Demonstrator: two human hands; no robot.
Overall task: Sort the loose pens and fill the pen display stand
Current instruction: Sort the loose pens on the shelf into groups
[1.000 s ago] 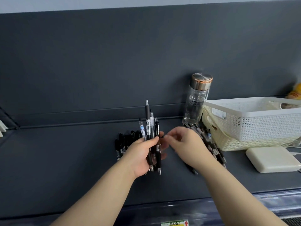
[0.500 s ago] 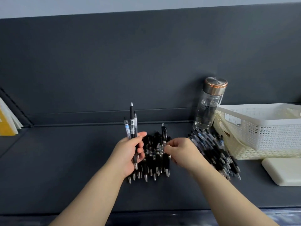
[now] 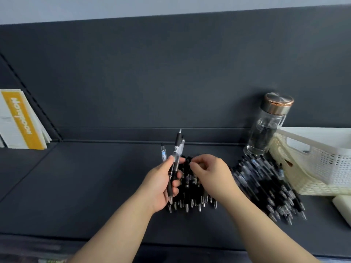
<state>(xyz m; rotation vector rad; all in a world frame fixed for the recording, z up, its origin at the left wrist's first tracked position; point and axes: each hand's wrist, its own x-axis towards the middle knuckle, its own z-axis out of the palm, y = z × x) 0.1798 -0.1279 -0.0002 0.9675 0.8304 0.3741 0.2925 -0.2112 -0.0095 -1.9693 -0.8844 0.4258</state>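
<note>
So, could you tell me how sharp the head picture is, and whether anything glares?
Head view: the black and clear pens in the left hand are fairly crisp; the loose pile of black pens at right is smeared; the clear glass bottle's copper-coloured lid shows soft glare; the wide lens bends the dark shelf.

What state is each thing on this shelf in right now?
Left hand, gripping a few pens.
Middle pile, lying flat.
Right hand, pinching at that pile's top; hold unclear.
Right pile, lying flat.
Bottle, upright, capped.
Baskets, nested.
</note>
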